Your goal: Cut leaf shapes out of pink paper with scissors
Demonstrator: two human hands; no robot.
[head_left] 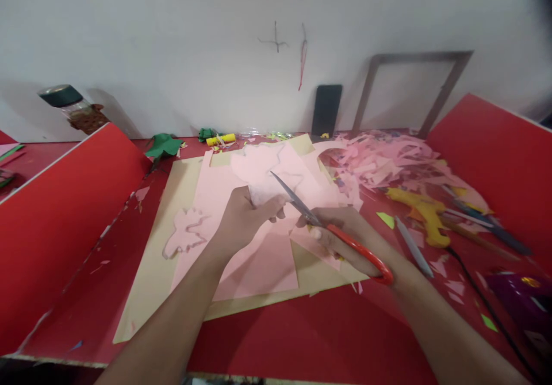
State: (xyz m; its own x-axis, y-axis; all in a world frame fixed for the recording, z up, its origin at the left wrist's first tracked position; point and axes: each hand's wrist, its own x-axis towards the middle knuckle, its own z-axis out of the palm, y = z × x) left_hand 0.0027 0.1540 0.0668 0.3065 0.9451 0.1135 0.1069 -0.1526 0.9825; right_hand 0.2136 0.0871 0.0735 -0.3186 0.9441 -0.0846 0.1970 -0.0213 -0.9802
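Note:
My left hand is closed on a light pink paper piece with a jagged pencil outline, thumb on top near its lower edge. In my right hand are scissors with a red handle, blades pointing up and left over the paper. Whether the blades touch the paper I cannot tell. Below both hands, pink sheets lie on a larger beige sheet. A cut pink shape with wavy edges rests to the left of my left hand.
Pink paper scraps are heaped at the back right. Nearer are a yellow glue gun with a black cord, and a grey-white pen-like stick. A dark phone leans on the wall. Red panels border the red table.

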